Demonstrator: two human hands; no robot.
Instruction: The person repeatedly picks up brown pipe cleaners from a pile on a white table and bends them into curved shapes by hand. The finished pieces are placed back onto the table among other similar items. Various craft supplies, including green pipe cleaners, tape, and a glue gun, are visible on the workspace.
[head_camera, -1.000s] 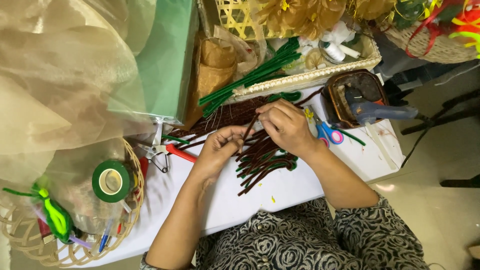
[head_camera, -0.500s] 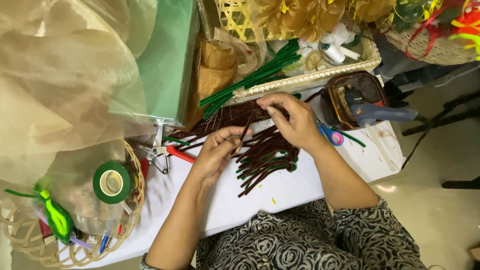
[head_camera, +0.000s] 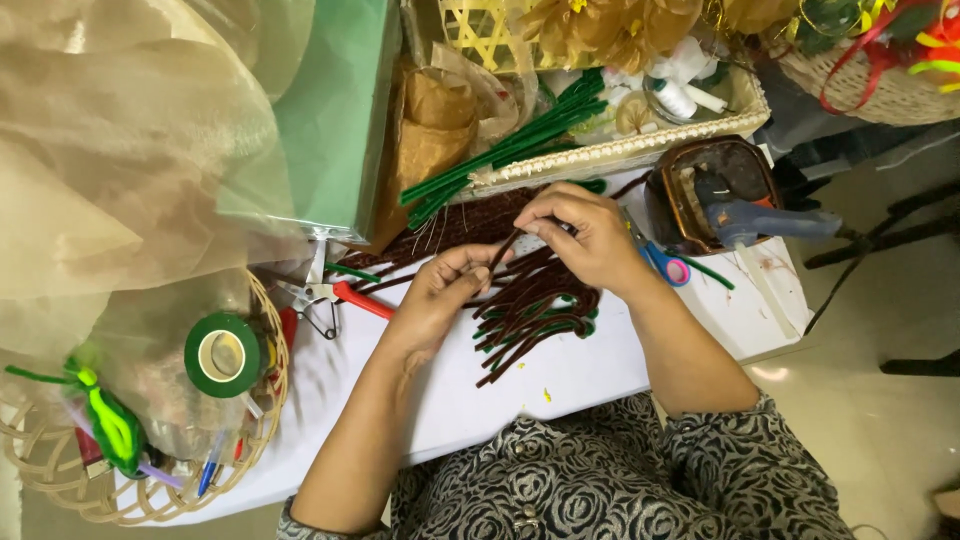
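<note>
White table (head_camera: 600, 370) (cluttered), tan floor (head_camera: 880, 440) beside. Left hand (head_camera: 440, 295) and right hand (head_camera: 585, 235) pinch one brown pipe cleaner (head_camera: 503, 252) above the brown pile (head_camera: 530, 310).

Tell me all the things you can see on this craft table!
brown fuzzy stems: a heap, brown, table middle
green fuzzy stems: a bundle, green, across the tray
tray: one, cream, table back
tape roll: one, green, in the wicker basket
wicker basket: one, tan, left
pliers: one, red handles, left of the hands
scissors: one, blue and pink, under the right wrist
glue gun: one, blue, right
left hand: pinching a brown stem
right hand: pinching it too
</note>
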